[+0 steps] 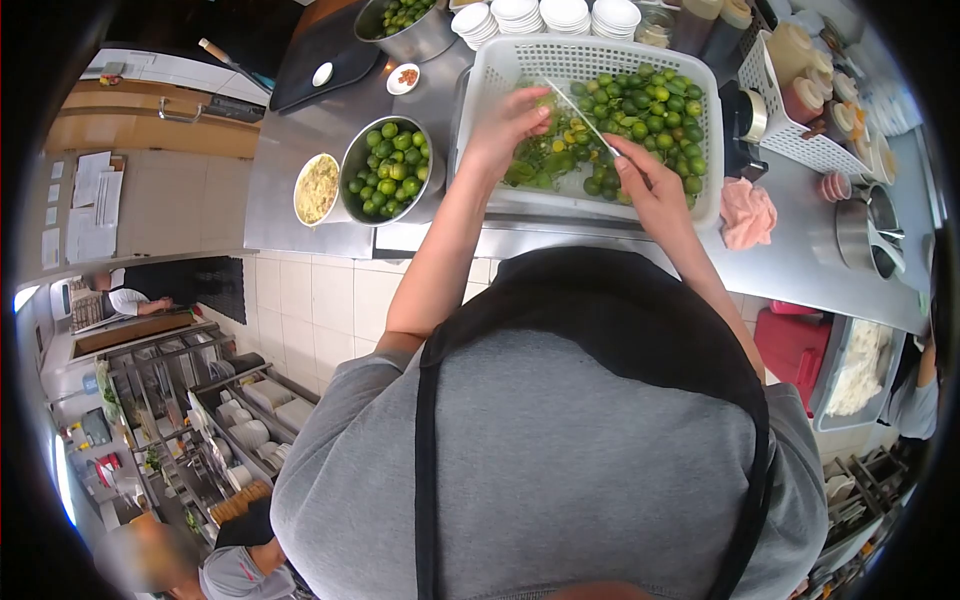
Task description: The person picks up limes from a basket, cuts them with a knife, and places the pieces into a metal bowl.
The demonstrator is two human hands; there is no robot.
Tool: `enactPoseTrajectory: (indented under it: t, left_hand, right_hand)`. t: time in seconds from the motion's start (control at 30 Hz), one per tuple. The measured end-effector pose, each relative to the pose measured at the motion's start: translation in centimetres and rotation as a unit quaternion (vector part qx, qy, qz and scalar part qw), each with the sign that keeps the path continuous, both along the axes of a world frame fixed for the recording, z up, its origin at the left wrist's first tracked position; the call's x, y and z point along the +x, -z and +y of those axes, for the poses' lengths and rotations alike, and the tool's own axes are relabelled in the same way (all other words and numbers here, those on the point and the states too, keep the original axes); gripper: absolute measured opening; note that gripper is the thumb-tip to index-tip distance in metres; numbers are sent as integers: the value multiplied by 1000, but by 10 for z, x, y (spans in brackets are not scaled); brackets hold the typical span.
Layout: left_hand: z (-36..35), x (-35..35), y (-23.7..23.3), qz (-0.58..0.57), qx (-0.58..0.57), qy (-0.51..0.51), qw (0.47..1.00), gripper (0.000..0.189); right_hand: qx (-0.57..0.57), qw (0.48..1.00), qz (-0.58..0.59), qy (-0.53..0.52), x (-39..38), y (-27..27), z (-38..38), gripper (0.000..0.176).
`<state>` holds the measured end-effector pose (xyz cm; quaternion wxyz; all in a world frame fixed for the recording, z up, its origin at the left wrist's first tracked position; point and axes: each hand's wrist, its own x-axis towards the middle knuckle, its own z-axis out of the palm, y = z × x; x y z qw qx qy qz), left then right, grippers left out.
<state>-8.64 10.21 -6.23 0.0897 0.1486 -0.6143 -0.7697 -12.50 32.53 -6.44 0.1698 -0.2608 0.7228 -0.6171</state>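
Observation:
My right hand is closed around the handle of a thin-bladed knife, its blade slanting up to the left. Close to the blade's tip is my left hand, fingers bent and apart, with nothing visible between them. Both hands are over a white perforated basket. On the basket's right side lie many small green limes. Loose green leaves and stems, with some yellow bits, cover its left side.
Left of the basket stand a steel pot of limes and a tub of pale chopped food. A pink cloth lies to the right. Stacked white dishes and a bottle rack are behind. Other people are at the lower left and right edge.

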Motion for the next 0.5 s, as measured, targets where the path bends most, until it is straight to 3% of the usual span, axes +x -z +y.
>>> enactPoseTrajectory:
  t: [0.2,0.5]
  left_hand:
    - [8,2,-6,49,14,-43,998,23]
    - [11,5,-12,63,31,-24,997,22]
  right_hand:
    - [-2,1000,-12,-13,0,-2,-3,28]
    - [28,999,-19,-11,-5,4,-3,27]
